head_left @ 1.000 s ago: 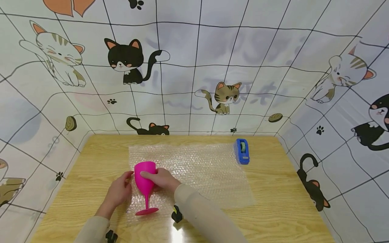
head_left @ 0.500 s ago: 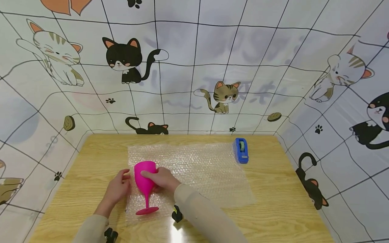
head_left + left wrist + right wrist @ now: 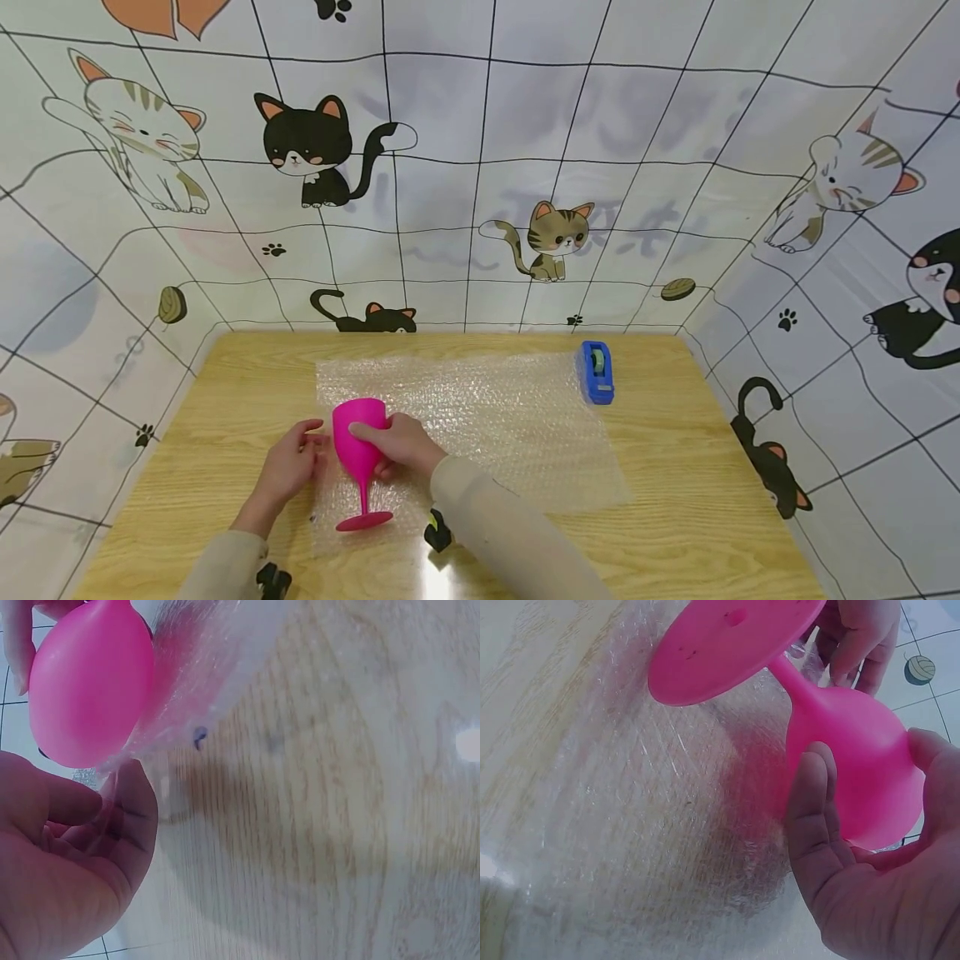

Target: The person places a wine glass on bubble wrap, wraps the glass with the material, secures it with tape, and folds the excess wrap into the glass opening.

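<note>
A bright pink goblet (image 3: 351,454) is tilted over the left part of a sheet of bubble wrap (image 3: 510,425), its foot toward the front. My right hand (image 3: 405,442) grips the bowl from the right, thumb on the near side; the right wrist view shows its fingers curled around the bowl (image 3: 866,769). My left hand (image 3: 288,465) is just left of the goblet, at the wrap's left edge. In the left wrist view, the thumb and curled fingers of that hand (image 3: 75,855) pinch the clear edge, which rises beside the goblet.
A blue tape dispenser (image 3: 598,375) stands at the sheet's back right corner. Everything lies on a wooden table (image 3: 697,500). A cat-print cloth (image 3: 450,167) encloses the back and sides.
My left hand drew slightly left from the goblet, then came back a little toward it. The right hand and goblet have barely moved.
</note>
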`<state>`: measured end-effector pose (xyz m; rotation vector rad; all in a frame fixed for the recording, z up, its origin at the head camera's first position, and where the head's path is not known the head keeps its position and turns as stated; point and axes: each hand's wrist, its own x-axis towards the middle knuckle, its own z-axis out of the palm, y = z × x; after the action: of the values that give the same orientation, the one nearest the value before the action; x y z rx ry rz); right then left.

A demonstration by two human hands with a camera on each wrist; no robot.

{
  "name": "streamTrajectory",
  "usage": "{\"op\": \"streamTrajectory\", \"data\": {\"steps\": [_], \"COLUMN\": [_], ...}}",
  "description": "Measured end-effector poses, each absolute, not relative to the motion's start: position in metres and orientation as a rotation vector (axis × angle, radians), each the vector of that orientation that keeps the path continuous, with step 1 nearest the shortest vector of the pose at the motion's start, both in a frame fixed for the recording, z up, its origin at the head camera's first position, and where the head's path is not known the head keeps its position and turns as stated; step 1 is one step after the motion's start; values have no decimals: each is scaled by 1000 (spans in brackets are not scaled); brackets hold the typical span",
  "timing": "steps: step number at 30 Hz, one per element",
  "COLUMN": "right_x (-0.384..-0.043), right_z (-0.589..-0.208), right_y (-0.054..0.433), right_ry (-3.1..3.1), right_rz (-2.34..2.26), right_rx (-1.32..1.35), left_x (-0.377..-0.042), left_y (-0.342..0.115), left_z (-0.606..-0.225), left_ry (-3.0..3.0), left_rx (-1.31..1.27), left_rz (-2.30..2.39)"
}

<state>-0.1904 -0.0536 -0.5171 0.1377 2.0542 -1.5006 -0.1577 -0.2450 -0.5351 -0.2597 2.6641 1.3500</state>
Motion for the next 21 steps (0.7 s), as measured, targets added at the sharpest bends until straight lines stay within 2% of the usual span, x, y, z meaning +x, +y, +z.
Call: {"op": "streamTrajectory", "data": {"steps": [10, 21], "right_x": [-192, -198], "right_z": [-518, -526], "right_y": [-54, -48], "right_ry": [2106, 2265], "right_rz": [-1462, -1305], "right_rx": [115, 9], "left_x": [-159, -158], "left_y": [-243, -237], "left_z": [-534, -531], "left_ry": [2546, 2557], "left_rx": [-259, -258], "left_rz": [1497, 1449]}}
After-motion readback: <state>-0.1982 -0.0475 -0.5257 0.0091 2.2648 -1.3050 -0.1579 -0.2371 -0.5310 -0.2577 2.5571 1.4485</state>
